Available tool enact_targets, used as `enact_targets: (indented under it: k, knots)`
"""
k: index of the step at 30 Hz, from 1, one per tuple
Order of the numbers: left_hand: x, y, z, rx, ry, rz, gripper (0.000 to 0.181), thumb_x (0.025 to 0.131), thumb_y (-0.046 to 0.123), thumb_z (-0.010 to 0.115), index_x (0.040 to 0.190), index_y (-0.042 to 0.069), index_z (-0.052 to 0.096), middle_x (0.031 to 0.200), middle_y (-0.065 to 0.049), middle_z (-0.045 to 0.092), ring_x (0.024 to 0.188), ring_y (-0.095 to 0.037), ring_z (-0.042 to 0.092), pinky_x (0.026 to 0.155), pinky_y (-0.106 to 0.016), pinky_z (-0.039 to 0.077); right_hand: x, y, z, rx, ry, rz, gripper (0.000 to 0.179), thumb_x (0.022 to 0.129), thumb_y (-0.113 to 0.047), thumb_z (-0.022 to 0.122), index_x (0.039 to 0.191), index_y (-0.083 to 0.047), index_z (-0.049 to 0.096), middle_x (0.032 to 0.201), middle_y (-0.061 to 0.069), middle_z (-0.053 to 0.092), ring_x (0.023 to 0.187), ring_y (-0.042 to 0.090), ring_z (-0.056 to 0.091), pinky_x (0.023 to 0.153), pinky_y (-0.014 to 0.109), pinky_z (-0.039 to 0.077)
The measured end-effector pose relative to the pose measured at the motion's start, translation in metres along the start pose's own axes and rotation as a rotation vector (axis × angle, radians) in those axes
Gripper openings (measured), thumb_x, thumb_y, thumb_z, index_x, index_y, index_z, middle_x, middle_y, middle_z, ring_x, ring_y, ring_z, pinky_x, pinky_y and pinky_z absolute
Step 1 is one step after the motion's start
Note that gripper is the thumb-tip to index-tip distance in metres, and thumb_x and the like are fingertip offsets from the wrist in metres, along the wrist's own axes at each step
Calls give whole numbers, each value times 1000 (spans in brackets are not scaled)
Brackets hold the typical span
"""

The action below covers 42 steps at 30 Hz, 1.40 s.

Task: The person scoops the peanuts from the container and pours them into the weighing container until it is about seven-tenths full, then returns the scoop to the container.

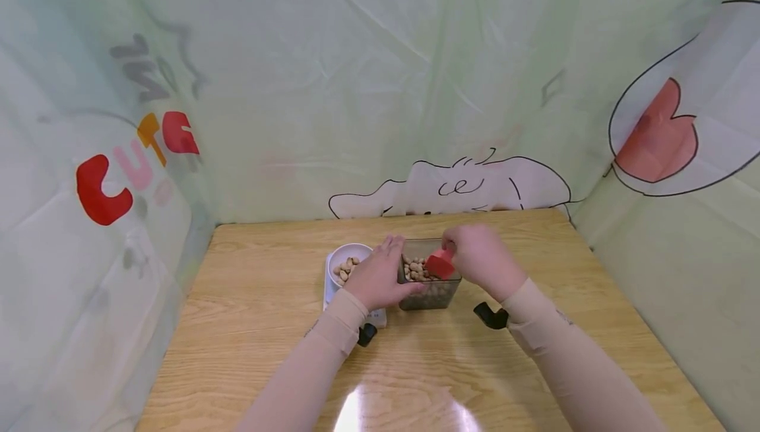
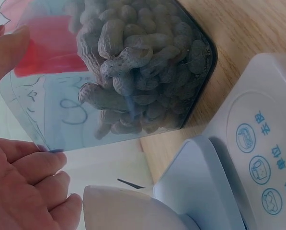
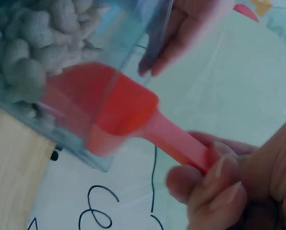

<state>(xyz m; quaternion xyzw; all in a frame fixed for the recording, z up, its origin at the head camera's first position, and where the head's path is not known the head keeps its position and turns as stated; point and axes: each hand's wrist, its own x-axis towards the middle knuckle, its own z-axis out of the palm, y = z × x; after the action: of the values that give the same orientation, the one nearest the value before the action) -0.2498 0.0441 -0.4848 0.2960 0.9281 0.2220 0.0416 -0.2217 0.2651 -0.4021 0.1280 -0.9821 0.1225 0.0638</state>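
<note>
A see-through grey plastic container (image 1: pixel 429 300) stands on the table, part filled with peanuts in their shells (image 2: pixel 133 62). My left hand (image 1: pixel 382 277) holds its upper rim on the left side, thumb at the near wall and fingertips (image 2: pixel 42 165) along another edge. With my right hand (image 1: pixel 481 257) I grip the handle of a red scoop (image 3: pixel 123 110). The scoop's bowl is tilted down inside the container, its front end among the peanuts. Left of the container, a white bowl (image 1: pixel 337 255) with some peanuts rests on a white kitchen scale (image 2: pixel 248 110), partly hidden behind my left hand.
The wooden table (image 1: pixel 255 307) reaches back to a pale curtain (image 1: pixel 285 109) with cartoon drawings, which also hangs at both sides. Black strap ends (image 1: pixel 490 316) stick out at my wrists, above the table. Scale buttons with blue icons (image 2: pixel 260 170) face the near side.
</note>
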Motion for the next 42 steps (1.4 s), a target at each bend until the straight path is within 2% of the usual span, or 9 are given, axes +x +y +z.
enact_targets:
  k: [3, 7, 13, 20, 23, 28, 35, 38, 42]
  knots:
    - [1, 0, 0, -10, 3, 4, 109, 95, 69, 70, 172, 8, 23, 179, -11, 28, 168, -29, 24, 129, -49, 41, 4, 2, -4, 46, -72, -3, 27, 86, 11, 58, 86, -9, 76, 83, 5, 75, 70, 19, 60, 64, 34, 52]
    - [1, 0, 1, -5, -6, 8, 111, 94, 72, 69, 172, 8, 23, 179, -12, 28, 168, -30, 25, 127, -49, 44, 10, 11, -7, 165, -143, 81, 32, 94, 9, 49, 96, -4, 78, 93, 11, 77, 71, 20, 58, 60, 30, 45]
    - [1, -1, 0, 11, -8, -2, 110, 95, 72, 68, 173, 9, 23, 179, -11, 27, 168, -28, 25, 127, -48, 44, 15, 21, 2, 360, -216, 246, 31, 104, -5, 46, 98, 1, 76, 71, 11, 69, 57, 16, 58, 54, 29, 49]
    - [2, -2, -3, -6, -8, -12, 111, 94, 69, 71, 173, 10, 20, 180, -12, 25, 166, -33, 28, 126, -50, 45, 13, 26, 14, 570, -178, 406, 30, 107, -7, 46, 104, 8, 72, 78, 13, 71, 63, 15, 65, 59, 28, 59]
    - [2, -2, -3, -14, -9, -15, 111, 94, 68, 72, 173, 10, 21, 180, -13, 25, 166, -34, 28, 125, -51, 46, 10, 28, 18, 587, -180, 398, 29, 109, -8, 47, 105, 7, 73, 77, 13, 70, 62, 15, 62, 58, 28, 56]
    - [1, -1, -2, -12, -15, -9, 110, 95, 68, 71, 173, 9, 22, 180, -13, 26, 167, -31, 27, 127, -49, 44, 5, 26, 25, 455, -164, 249, 30, 110, -8, 48, 105, -1, 77, 74, 9, 68, 59, 17, 53, 53, 29, 45]
    - [1, 0, -2, -21, -20, -16, 110, 95, 69, 71, 173, 9, 21, 180, -12, 25, 167, -29, 27, 127, -48, 45, 3, 27, 25, 439, -158, 99, 27, 110, -2, 53, 104, -4, 79, 78, 11, 70, 61, 17, 57, 56, 31, 49]
    - [1, 0, -2, -19, -24, -18, 111, 94, 70, 71, 173, 10, 21, 180, -11, 24, 167, -29, 27, 126, -48, 46, 4, 31, 25, 520, -197, 149, 27, 111, -3, 51, 108, 0, 77, 81, 14, 71, 65, 18, 60, 59, 31, 54]
    - [1, 0, -2, -29, -24, -19, 111, 94, 68, 73, 173, 12, 21, 180, -12, 24, 166, -31, 29, 123, -49, 49, 7, 31, 25, 682, -227, 312, 30, 113, -7, 47, 114, 9, 72, 80, 13, 71, 68, 17, 63, 60, 29, 58]
